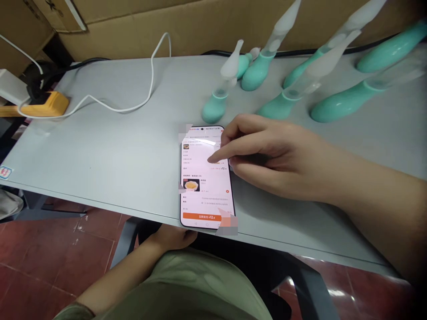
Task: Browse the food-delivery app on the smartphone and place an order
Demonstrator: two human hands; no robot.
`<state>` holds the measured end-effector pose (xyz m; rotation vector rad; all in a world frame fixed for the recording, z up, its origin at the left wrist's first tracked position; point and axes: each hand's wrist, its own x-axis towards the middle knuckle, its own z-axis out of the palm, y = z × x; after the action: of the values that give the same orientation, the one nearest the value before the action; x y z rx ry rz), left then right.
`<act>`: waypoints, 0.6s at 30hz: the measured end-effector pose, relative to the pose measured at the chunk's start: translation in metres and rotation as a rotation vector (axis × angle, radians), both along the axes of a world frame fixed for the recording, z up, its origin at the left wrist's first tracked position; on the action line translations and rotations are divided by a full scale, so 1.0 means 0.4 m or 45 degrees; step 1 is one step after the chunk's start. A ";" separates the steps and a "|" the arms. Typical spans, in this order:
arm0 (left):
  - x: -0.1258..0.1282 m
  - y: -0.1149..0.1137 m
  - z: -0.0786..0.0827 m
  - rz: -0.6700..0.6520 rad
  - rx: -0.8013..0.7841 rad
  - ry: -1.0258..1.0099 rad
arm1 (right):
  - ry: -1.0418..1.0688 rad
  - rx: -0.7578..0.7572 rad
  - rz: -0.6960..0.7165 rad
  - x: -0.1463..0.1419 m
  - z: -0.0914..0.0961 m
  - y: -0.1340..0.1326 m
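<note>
Red floor tiles (50, 266) are seen at the far left, below the edge of a grey tabletop (116, 155). On its left end, a yellow power strip (55, 104) is set, with a white charger (13, 86) beside it. From there a white cable (123, 109) is laid in loose bends across the surface towards the cardboard (126, 35) at the back. Further right, under the front edge, the left hand (175, 236) is held low by the olive-green shirt (200, 280), its fingers curled and partly hidden; whether anything is gripped by it cannot be told. Just above it, a smartphone (207, 178) is laid face up at the front edge of the tabletop, its screen lit with a food picture, a price and an orange bar; some patches are blurred out. Over its right side the right hand (276, 155) is spread loosely, with nothing grasped: the index finger (216, 154) is extended to the screen, though whether the glass is touched cannot be made out. Behind the phone and to the right, several teal bulb syringes (214, 110) with whitish translucent tips are stood or tilted. Behind them a black cable (300, 54) is run along the cardboard.
</note>
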<state>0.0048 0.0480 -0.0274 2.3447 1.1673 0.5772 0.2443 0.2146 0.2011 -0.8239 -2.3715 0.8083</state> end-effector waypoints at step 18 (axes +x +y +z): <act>-0.005 -0.007 -0.018 0.019 -0.041 -0.010 | -0.031 -0.011 -0.082 -0.003 0.009 -0.007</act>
<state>0.0027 0.0453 -0.0347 2.3068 1.1826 0.5684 0.2430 0.2120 0.2046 -0.9140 -2.3511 0.7872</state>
